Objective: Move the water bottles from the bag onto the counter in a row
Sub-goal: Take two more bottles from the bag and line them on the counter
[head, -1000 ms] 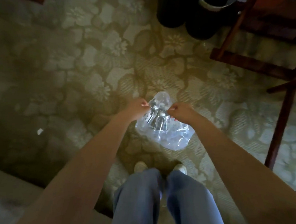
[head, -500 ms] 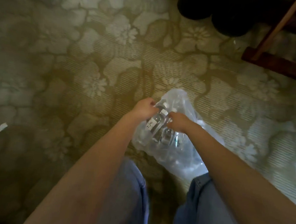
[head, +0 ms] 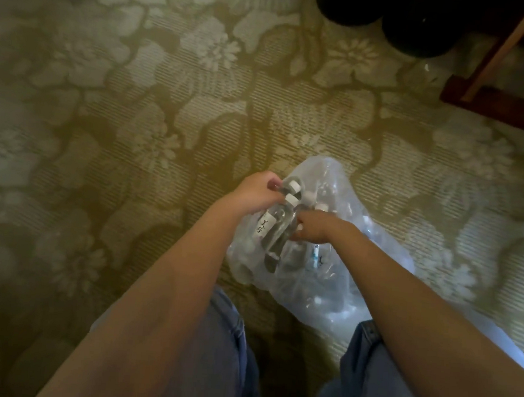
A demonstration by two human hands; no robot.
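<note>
A clear plastic bag (head: 335, 284) lies on the flowered carpet in front of my legs. Several clear water bottles (head: 278, 230) with white caps and white labels show through its open top. My left hand (head: 254, 194) pinches the bag's left edge near the bottle caps. My right hand (head: 313, 228) grips the bag's mouth on the right, beside the bottles. The lower parts of the bottles are blurred behind the plastic. No counter is in view.
Two dark round containers (head: 391, 18) stand at the top on the carpet (head: 167, 114). A dark wooden furniture frame (head: 494, 100) crosses the top right corner. My jeans-clad legs (head: 222, 350) fill the bottom.
The view has come closer to the bag. Both hands have spread the bag's mouth, and the bottle caps and labels show more plainly than before.
</note>
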